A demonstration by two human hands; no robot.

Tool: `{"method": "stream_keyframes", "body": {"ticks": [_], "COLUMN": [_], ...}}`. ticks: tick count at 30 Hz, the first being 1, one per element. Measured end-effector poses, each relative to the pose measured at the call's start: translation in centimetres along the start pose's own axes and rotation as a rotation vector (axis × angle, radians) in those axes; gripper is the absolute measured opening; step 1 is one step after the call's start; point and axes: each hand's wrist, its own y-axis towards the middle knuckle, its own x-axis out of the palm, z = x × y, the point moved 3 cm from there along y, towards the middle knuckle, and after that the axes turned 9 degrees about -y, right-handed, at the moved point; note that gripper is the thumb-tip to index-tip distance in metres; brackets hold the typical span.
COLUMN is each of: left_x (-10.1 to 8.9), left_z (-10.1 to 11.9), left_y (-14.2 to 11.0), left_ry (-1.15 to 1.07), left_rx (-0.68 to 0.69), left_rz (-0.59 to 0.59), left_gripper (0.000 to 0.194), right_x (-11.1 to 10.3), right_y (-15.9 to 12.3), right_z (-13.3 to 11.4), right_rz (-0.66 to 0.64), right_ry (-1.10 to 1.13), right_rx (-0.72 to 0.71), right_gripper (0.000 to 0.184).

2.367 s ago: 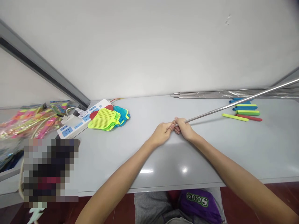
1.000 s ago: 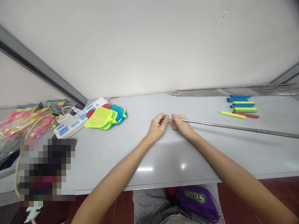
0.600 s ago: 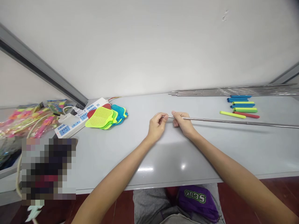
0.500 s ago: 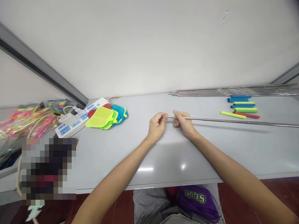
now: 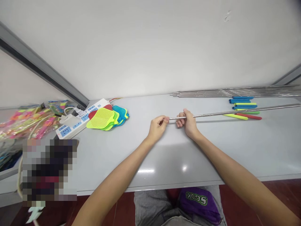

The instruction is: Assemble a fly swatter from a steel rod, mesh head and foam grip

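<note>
A long thin metal rod [image 5: 218,114] runs from my hands toward the right, above the table. My left hand [image 5: 158,126] pinches its near end between thumb and fingers. A short way along, my right hand [image 5: 188,123] is closed round the rod, thumb up. The rod's far part passes over several coloured tubes [image 5: 245,106] in blue, yellow, green and red. Behind these, several more metal rods [image 5: 211,93] lie in a bundle along the wall.
Perforated fly swatter heads [image 5: 102,119] in yellow, blue and red lie at left, partly on a white power strip [image 5: 64,131]. Bagged colourful items [image 5: 30,122] are beyond the table's left side. A white wall [image 5: 150,47] stands behind the table [image 5: 113,160].
The rod's far end has swung up and back, now crossing over the coloured tubes. My right hand has slid slightly right and turned; my left hand stays nearly in place.
</note>
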Motion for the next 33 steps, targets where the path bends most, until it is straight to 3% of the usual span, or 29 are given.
{"method": "stream_keyframes", "body": {"ticks": [15,22,33], "left_x": [-0.1,-0.1,-0.4], "left_z": [-0.4,-0.5,-0.2], "left_y": [0.1,0.3,0.1], "left_ry": [-0.067,-0.066,-0.07], "left_rx": [-0.022,-0.02,0.005], "left_rz": [-0.038,0.052,0.171], "left_gripper": [0.035,0.034,0.027], "right_x": [0.5,0.3,-0.8], "right_y": [-0.4,0.0,-0.2], "right_z": [-0.3,0.1,-1.1], "right_rz": [-0.071,-0.053,0.285], "right_ry": [-0.067,-0.103,0.083], "right_rx": [-0.017,0.029,-0.059], "right_gripper": [0.05,0.049,0.027]}}
